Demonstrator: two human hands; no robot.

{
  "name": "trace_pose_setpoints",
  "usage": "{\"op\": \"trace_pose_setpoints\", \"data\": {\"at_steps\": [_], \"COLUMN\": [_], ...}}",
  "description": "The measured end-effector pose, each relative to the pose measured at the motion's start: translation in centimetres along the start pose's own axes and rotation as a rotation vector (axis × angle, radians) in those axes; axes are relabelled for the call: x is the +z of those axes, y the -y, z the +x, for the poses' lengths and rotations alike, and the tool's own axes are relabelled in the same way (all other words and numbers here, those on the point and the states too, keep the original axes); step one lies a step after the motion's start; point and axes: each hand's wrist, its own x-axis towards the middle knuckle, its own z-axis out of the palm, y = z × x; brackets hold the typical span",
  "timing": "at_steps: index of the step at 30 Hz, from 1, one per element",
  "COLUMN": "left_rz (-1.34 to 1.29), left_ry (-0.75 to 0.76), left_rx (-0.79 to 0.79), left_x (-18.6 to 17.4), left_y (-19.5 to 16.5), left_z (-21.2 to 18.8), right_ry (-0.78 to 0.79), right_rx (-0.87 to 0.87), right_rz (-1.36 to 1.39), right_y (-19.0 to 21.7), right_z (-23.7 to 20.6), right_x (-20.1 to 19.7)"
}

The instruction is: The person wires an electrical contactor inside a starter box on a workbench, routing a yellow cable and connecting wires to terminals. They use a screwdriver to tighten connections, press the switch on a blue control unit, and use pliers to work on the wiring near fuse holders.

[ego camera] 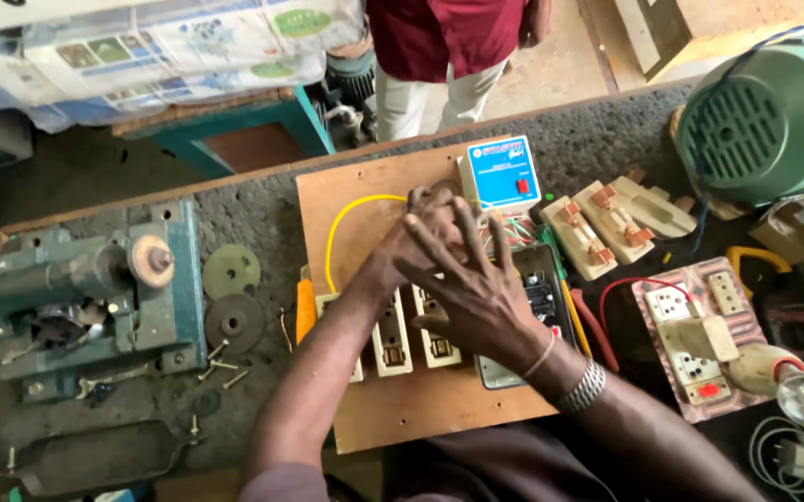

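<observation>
Here, looking down, I see my two hands meeting over a flat rectangular plywood board (365,409) lying on the rough grey counter (263,218). My right hand (472,284), a silver bracelet at its wrist, is spread wide with fingers fanned across the board's wiring. My left hand (421,232) lies partly beneath it, fingers curled; whether they pinch anything I cannot tell. Just under my hands sit cream plastic switch sockets (393,339), already mounted. A thin yellow wire (342,228) loops free on the left, so the wiring looks unfinished. Beyond my fingers stands a small blue-and-white plastic box (502,174). Farther right lie loose beige knife switches (602,228). Farthest off, a person (444,56) in a maroon shirt stands.
</observation>
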Motion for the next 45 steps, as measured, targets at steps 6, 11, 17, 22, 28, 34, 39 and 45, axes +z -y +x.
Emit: {"op": "trace_pose_setpoints", "data": {"at_steps": [6,11,17,22,28,34,39,45], "left_rz": [0.121,0.040,-0.157,-0.146,-0.232,-0.330,-0.309,-0.214], "left_ry": [-0.052,-0.047,-0.064,-0.023,-0.156,-0.134,-0.132,-0.166], "left_rx": [-0.055,-0.106,-0.187,-0.109,0.059,0.152,0.150,0.383], "left_x": [0.3,0.7,1.0,1.5,2.4,3.1,3.8,4.1], "left_y": [-0.6,-0.1,0.4,1.5,2.3,3.9,5.0,5.9], "left_z": [0.1,0.1,-0.4,-0.1,-0.3,-0.7,-1.1,0.7], "right_ry": [0.439,0.489,0.231,0.336,0.326,0.391,0.238,0.070], "right_rx": [0.536,0.464,0.404,0.477,0.517,0.539,0.474,0.413], "right_rz": [-0.176,-0.107,0.054,0.095,0.162,0.133,0.080,0.088], "right_y": [-1.9,-1.1,-2.8,-3.3,-3.5,-3.9,-4.1,-4.6], "right_z": [-3.1,-3.5,-2.0,-2.4,-3.4,-3.7,-4.0,-4.3], "right_x": [-5.9,-5.1,-2.3,-0.8,0.2,1.4,2.4,3.5]}}
